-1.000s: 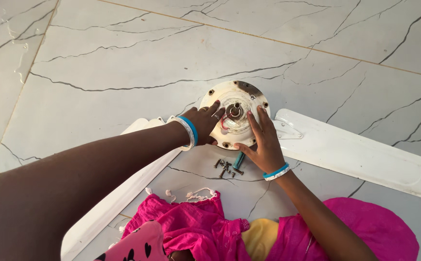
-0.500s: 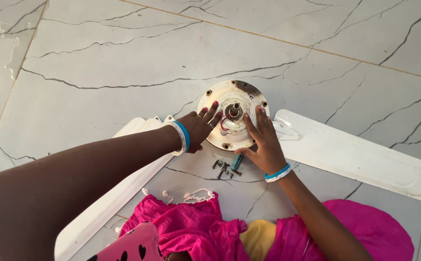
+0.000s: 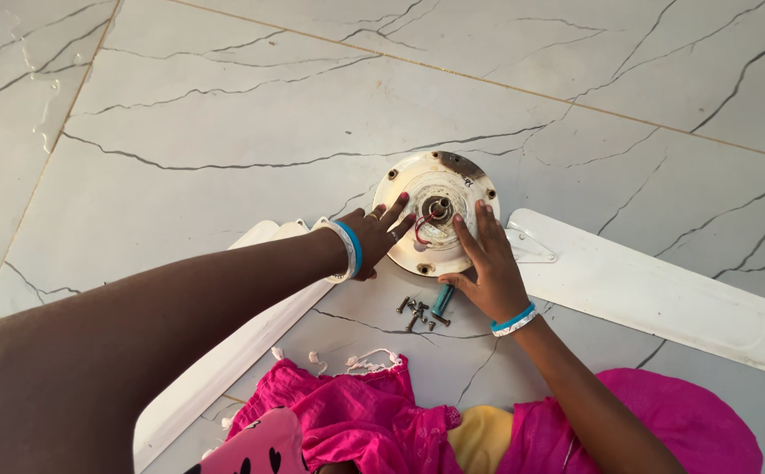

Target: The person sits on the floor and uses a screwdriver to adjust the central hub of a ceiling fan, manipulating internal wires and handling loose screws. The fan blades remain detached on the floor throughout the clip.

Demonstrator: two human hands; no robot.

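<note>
- On the tiled floor, at the hub: left hand [image 3: 373, 239] lies flat with fingers spread on the left rim of the fan motor [image 3: 436, 211]; nothing is gripped.
- Right hand [image 3: 486, 266] rests open on the motor's lower right face, fingers extended toward the centre, thumb at the lower edge; no grasp.
- Motor: round, cream, worn housing, lying face up between the two hands and touching both. Central shaft [image 3: 439, 211] sits just beyond the fingertips of each hand, with a red wire [image 3: 419, 230] looping beside it.
- Screws [image 3: 415, 312]: small loose cluster on the floor just below the motor, near the right thumb, untouched.
- Screwdriver [image 3: 442, 301]: teal handle, lying beside the screws, partly under the right hand's edge.
- Blades: right blade [image 3: 654, 294] lies beside the motor, its bracket close by; left blade [image 3: 224, 351] runs under the left forearm. Whether either is fastened cannot be told.
- Progress, as judged: screws out and tool down suggest dismantling partly done; housing unopened.
- Pink cloth [image 3: 356, 412]: nearest the camera.
</note>
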